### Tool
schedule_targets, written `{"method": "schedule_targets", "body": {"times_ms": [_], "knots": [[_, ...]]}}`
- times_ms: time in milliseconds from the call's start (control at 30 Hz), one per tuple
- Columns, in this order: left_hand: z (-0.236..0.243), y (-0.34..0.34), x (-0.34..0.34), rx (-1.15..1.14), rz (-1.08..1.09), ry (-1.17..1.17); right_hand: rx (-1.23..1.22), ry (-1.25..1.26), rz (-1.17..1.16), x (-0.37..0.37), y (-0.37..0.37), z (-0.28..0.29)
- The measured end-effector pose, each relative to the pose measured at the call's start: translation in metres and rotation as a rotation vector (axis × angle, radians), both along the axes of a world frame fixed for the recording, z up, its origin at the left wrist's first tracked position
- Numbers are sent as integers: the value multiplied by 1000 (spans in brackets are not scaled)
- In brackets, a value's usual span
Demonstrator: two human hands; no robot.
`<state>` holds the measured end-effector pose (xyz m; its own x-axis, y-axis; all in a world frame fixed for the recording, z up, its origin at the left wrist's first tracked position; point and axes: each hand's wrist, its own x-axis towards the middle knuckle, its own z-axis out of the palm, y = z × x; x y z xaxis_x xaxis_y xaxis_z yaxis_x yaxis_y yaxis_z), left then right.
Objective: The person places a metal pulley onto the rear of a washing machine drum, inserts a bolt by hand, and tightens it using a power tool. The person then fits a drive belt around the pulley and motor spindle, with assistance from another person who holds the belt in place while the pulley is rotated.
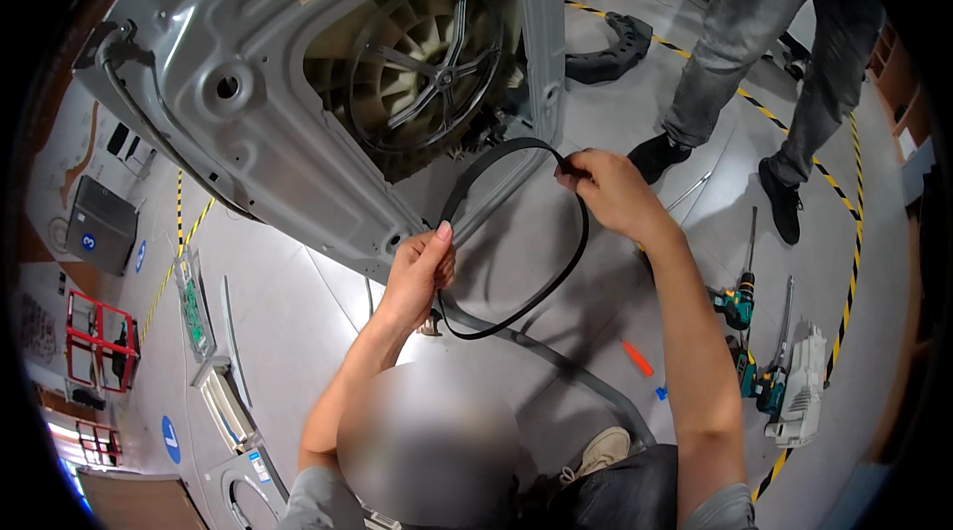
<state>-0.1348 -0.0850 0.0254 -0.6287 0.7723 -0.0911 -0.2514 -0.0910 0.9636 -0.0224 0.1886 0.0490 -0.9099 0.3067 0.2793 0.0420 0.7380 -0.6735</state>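
A black drive belt [518, 144] hangs as an open loop between my hands, in front of a grey washing machine [228, 34]. My left hand [415, 277] pinches its left side with the thumb on top. My right hand [613, 195] grips its upper right part between thumb and fingertips. Behind the belt, an opening in the machine's back panel shows a large spoked pulley wheel [444, 80] with no belt visible around it. The belt is apart from the wheel. A grey hose [586, 381] runs along the floor beneath the loop.
Cordless drills [737, 304] and a white plastic part [800, 391] lie at the right. Nearer is an orange piece [636, 358]. A person's legs [735, 54] stand at the far right, past a black curved block [611, 52]. A front panel [238, 490] lies lower left.
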Motion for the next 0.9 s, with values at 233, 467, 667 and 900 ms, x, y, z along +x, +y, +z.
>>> {"method": "schedule_targets", "body": {"times_ms": [233, 467, 667, 900], "knots": [[15, 23, 3, -87, 197, 122, -92, 75, -30, 4, 3, -4], [28, 25, 0, -117, 292, 224, -165, 68, -49, 3, 1, -12], [33, 27, -8, -148, 272, 299, -117, 104, -120, 6, 14, -25], [35, 20, -30, -70, 219, 455, -117, 112, -277, -11, 8, -7]]}}
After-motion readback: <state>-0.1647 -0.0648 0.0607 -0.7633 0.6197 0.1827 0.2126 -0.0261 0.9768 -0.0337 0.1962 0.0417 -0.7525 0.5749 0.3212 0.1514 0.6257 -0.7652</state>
